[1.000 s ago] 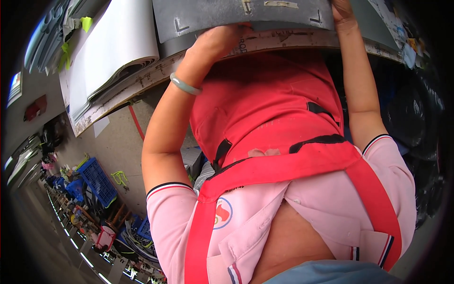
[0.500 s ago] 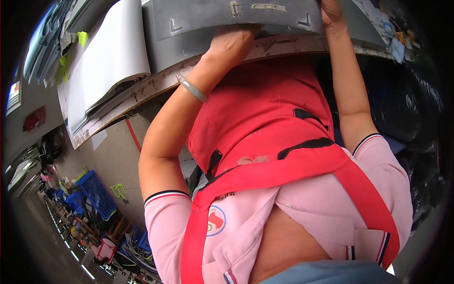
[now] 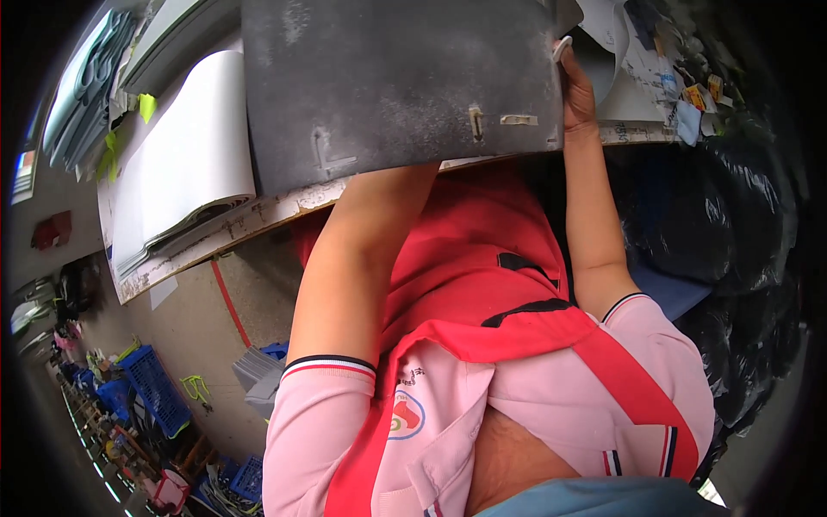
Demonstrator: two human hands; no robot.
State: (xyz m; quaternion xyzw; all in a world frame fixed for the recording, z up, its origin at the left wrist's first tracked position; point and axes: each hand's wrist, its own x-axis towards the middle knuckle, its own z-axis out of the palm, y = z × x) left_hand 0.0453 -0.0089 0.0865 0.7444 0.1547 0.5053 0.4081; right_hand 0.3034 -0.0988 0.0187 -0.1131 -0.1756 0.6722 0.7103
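Observation:
A dark grey board (image 3: 388,95) with small slots, L-shaped marks and white smudges lies tilted over the front of the worktable, partly lifted from it. My left arm reaches beneath its near edge, so the board hides my left hand. At the board's right edge, my right hand (image 3: 579,95) is closed, with a small flat white piece (image 3: 562,49) at its fingertips. Whether those fingers also grip the board is unclear. Pale sheet material (image 3: 616,65) lies just beyond my right hand.
A folded stack of white sheets (image 3: 194,146) lies left of the board on the worktable (image 3: 185,250). Blue-grey pieces (image 3: 90,86) are piled at far left. Black plastic bags (image 3: 724,215) crowd the right side. Blue crates (image 3: 155,388) stand on the floor at lower left.
The grey board has come toward me and left, now overhanging the table edge. My left hand has gone from the board's near edge to out of sight beneath it. My right hand has moved down with it.

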